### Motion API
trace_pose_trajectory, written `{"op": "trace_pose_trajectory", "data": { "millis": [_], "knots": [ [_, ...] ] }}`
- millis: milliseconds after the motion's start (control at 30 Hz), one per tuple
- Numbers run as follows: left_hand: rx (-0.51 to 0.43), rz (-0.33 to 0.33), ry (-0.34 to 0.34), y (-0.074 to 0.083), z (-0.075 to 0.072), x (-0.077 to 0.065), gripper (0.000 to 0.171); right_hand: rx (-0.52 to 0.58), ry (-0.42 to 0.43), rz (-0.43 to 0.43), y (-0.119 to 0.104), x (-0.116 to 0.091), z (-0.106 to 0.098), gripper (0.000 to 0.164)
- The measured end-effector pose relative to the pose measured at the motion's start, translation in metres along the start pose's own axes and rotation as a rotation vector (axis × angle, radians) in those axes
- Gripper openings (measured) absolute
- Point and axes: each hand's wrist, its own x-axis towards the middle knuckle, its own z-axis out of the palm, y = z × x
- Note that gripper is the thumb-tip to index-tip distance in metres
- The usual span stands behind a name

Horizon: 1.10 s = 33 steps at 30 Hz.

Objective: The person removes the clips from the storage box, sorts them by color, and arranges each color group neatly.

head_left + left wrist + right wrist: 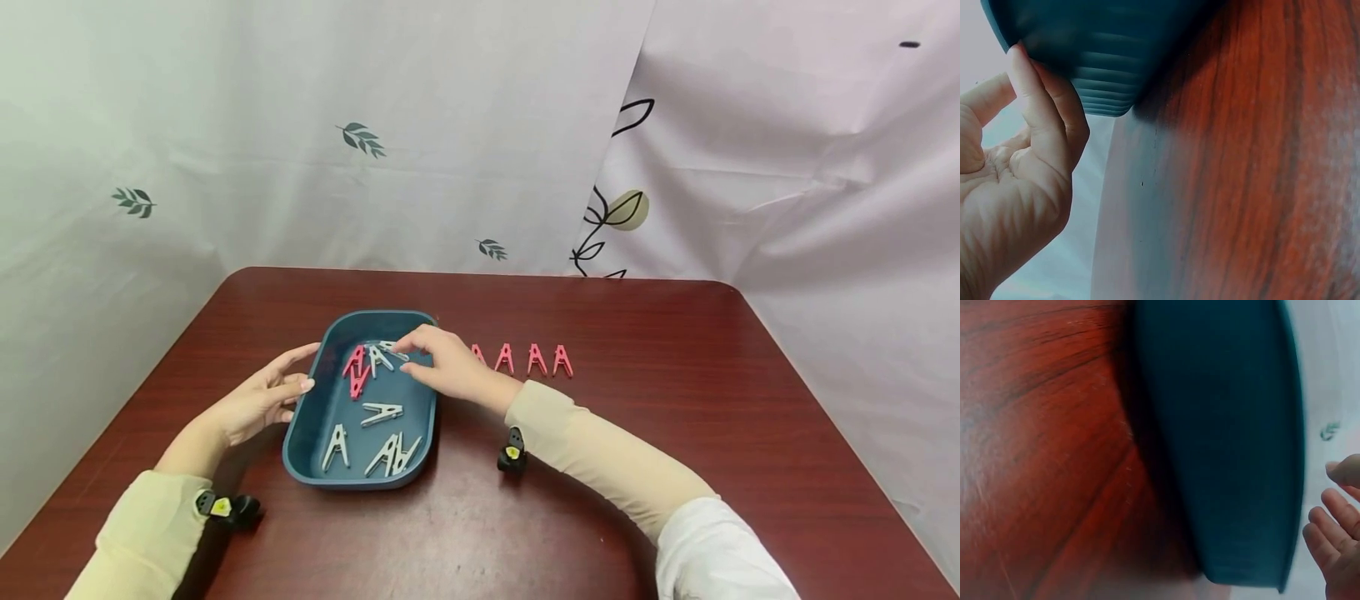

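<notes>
Though at least four red clothespins [534, 352] line the table [675, 400], two red and several white clothespins [339, 433] are left in the blue tray [352, 482]; left hand [251, 404] touches its rim, right hand [450, 367] above, thumb-finger gap open.

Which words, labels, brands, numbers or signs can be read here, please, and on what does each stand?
No text can be read on the tray, clothespins, table or curtain.
Any marking on the yellow patches of the left wrist camera and right wrist camera is too small to read.

Free tabletop [675, 375] right of red clips [535, 356]
</notes>
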Motion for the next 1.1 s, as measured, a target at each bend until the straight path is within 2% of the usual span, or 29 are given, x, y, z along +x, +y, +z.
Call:
{"op": "trace_pose_trajectory", "data": {
  "millis": [100, 300, 500, 633, 1100],
  "knots": [
    [0.004, -0.007, 0.003, 0.0, 0.001, 0.001, 0.059, -0.057, -0.054, -0.018, -0.001, 0.003, 0.007, 0.029],
    [0.013, -0.01, 0.014, 0.0, 0.001, 0.0, 0.059, -0.266, -0.163, -0.066, -0.01, 0.012, 0.016, 0.03],
    [-0.008, 0.016, -0.003, -0.002, -0.001, 0.0, 0.057, -0.451, -0.228, -0.158, -0.017, 0.024, 0.024, 0.03],
    [-0.032, 0.028, -0.02, -0.004, -0.002, 0.001, 0.056, -0.512, -0.239, -0.211, -0.018, 0.03, 0.031, 0.028],
    [-0.016, 0.028, -0.027, -0.004, -0.002, 0.0, 0.057, -0.755, -0.371, -0.278, -0.019, 0.044, 0.053, 0.033]
  ]
}}
